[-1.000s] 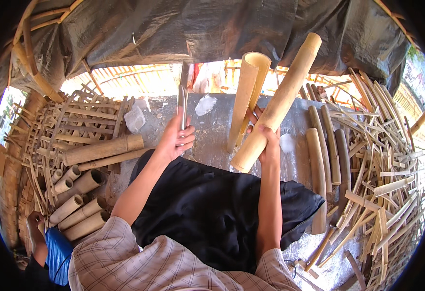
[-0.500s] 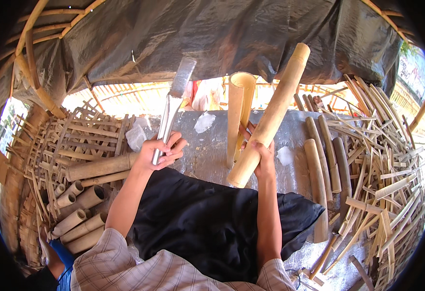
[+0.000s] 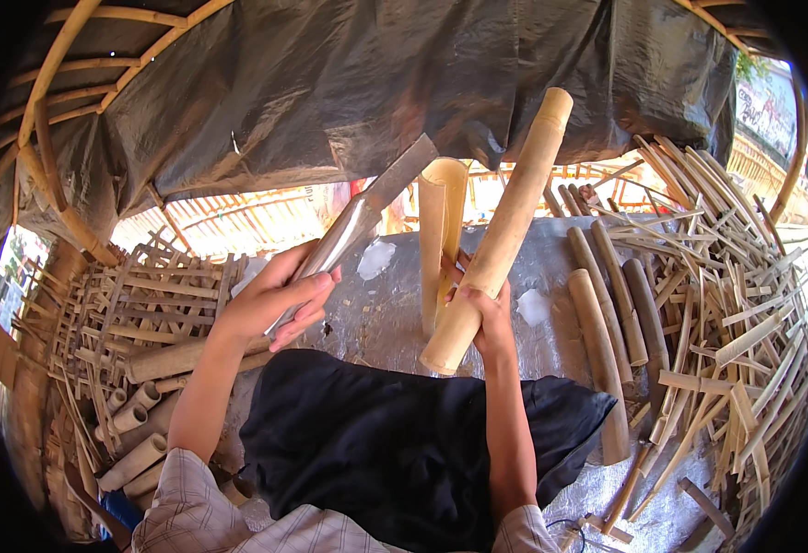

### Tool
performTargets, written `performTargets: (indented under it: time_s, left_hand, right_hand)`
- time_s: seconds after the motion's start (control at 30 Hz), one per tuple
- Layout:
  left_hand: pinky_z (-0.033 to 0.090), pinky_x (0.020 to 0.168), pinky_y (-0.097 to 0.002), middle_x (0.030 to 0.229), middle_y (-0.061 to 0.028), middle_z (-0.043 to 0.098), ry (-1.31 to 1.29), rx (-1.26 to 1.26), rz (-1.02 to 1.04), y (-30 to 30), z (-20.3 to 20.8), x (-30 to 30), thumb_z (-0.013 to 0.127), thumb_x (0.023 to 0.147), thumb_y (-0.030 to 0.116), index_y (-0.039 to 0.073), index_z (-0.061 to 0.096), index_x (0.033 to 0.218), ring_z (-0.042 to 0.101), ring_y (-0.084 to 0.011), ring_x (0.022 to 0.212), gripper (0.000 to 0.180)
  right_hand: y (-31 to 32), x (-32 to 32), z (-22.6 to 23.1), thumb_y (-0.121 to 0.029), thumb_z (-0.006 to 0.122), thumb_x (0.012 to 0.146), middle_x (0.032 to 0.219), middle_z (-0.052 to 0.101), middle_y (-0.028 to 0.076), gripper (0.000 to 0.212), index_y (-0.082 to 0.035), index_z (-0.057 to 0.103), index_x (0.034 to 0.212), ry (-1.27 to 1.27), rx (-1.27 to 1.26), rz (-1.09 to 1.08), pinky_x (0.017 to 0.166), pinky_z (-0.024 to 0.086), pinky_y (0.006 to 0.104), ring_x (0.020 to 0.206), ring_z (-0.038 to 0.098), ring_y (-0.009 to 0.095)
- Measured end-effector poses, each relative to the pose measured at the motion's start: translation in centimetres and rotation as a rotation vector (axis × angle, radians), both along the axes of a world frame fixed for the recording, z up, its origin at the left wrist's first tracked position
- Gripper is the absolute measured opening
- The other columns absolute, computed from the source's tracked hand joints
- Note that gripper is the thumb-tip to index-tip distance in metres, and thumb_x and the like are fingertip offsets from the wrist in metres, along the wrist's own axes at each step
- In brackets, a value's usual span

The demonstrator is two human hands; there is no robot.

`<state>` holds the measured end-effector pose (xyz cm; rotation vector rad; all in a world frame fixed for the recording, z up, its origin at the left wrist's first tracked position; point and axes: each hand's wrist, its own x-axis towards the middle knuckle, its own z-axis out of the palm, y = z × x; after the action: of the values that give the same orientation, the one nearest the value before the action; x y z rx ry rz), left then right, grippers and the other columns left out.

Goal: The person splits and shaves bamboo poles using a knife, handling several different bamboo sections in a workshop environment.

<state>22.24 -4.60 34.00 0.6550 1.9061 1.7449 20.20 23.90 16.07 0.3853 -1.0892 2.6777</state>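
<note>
My left hand (image 3: pixel 270 300) is wrapped round the shiny metal handle of a broad-bladed knife (image 3: pixel 402 173). The blade slants up and to the right, its square end near a split bamboo tube. In my right hand (image 3: pixel 493 323) is a pale, whole bamboo tube (image 3: pixel 515 212), gripped near its lower end and tilted with its top to the right. Just behind it stands the split bamboo tube (image 3: pixel 432 249), its slit side showing; whether my right fingers also touch it, I cannot tell. A black cloth (image 3: pixel 404 442) covers my lap.
A silvery sheet (image 3: pixel 367 323) spreads ahead of me. Bamboo lengths (image 3: pixel 597 341) lie at the right, beside a heap of split strips (image 3: pixel 754 350). Cut tubes (image 3: pixel 132 452) and a stacked lattice of slats (image 3: pixel 160 304) are on the left. Black sheeting (image 3: pixel 330 101) hangs in front.
The knife has swung from nearly upright to slanting right, its blade now closer to the split tube. My left hand has turned and shifted left. The whole tube stays in my right hand.
</note>
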Motion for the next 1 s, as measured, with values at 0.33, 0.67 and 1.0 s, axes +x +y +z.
performTargets:
  time_s: [0.33, 0.67, 1.0]
  left_hand:
    - [0.031, 0.031, -0.0253, 0.059, -0.0010, 0.043, 0.009, -0.119, 0.002, -0.7, 1.7, 0.0, 0.054, 0.108, 0.021, -0.003, 0.048, 0.117, 0.039, -0.0091, 0.035, 0.027]
    - [0.031, 0.033, -0.0245, 0.055, 0.0011, 0.044, 0.235, -0.373, -0.007, -1.4, 2.9, -0.5, 0.059, 0.106, 0.023, 0.000, 0.052, 0.117, 0.041, -0.0072, 0.036, 0.027]
    - [0.030, 0.032, -0.0250, 0.054, 0.0012, 0.043, 0.197, -0.295, 0.055, -2.0, 2.6, -0.7, 0.057, 0.107, 0.021, -0.001, 0.052, 0.114, 0.038, -0.0075, 0.034, 0.023]
  right_hand:
    - [-0.1, 0.3, 0.4, -0.007, 0.072, 0.076, 0.153, 0.044, 0.029, 0.085, 0.002, 0.027, 0.148, -0.046, 0.050, -0.015, 0.085, 0.060, 0.0406, 0.138, 0.055, 0.040]
    - [0.1, 0.0, -0.7, -0.001, 0.071, 0.078, 0.152, 0.046, 0.028, 0.080, 0.001, 0.030, 0.146, -0.072, 0.066, -0.020, 0.086, 0.060, 0.0413, 0.135, 0.057, 0.038]
    - [-0.6, 0.1, 0.2, -0.005, 0.073, 0.080, 0.152, 0.046, 0.028, 0.077, 0.002, 0.031, 0.145, -0.026, 0.080, 0.035, 0.085, 0.059, 0.0386, 0.135, 0.058, 0.036]
